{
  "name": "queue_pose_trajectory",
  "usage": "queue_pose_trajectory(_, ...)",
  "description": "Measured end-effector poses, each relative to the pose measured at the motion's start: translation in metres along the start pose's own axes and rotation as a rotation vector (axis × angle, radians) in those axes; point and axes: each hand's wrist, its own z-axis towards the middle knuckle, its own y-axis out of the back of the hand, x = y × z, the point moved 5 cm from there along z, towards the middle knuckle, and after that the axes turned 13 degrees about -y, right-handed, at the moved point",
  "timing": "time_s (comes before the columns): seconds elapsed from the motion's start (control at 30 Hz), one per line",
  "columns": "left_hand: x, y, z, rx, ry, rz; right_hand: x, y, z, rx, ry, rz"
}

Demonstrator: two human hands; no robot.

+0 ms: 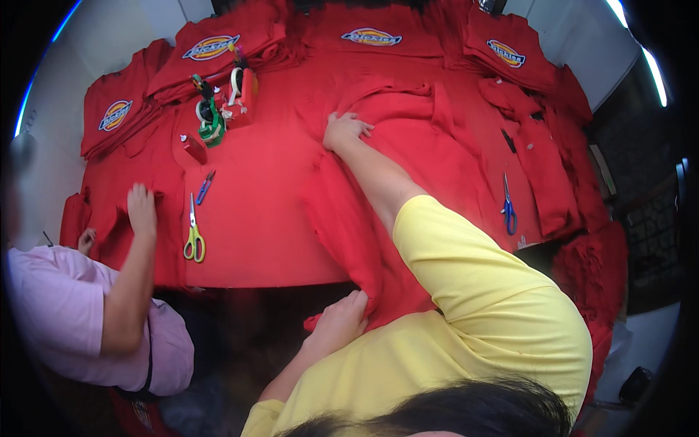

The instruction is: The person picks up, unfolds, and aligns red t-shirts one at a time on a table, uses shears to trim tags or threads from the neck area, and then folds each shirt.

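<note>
spreading red garment (408,146), both hands

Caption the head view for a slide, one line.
Right hand flattens a red garment on the table; left hand grips its near edge.

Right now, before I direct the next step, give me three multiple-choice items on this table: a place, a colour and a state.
1. Where do the blue-handled scissors lie?
A. Beside the tape dispensers
B. On the red cloth, right of the right arm
C. In the co-worker's hand

2. What colour are the handles of the scissors nearest the co-worker's hand?
A. Yellow-green
B. Black
C. White

3. How is the right hand?
A. Gripping scissors
B. Raised off the table
C. Flat on the red garment

Key:
1 B: the blue-handled scissors lie alone there.
2 A: the yellow-green scissors lie by the co-worker's hand.
3 C: the right hand is spread on the red garment.
</note>
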Motion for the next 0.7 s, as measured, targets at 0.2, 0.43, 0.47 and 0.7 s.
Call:
queue_pose_trajectory(0.2,0.011,0.030,-0.022,-0.280,0.223,-0.306,-0.021,0.002,0.037,-0.196,0.202,0.243)
queue_pose_trajectory(0.43,-0.071,0.200,-0.053,-0.755,0.008,0.240,-0.079,0.129,0.047,-0.396,0.307,1.431)
queue_pose_trajectory(0.47,-0.098,0.211,-0.056,-0.755,-0.127,0.386,-0.080,0.154,0.041,-0.459,0.367,1.600)
queue_pose_trajectory(0.7,-0.252,0.151,0.029,-0.273,-0.396,0.499,-0.181,0.189,0.049,-0.251,0.503,2.311)
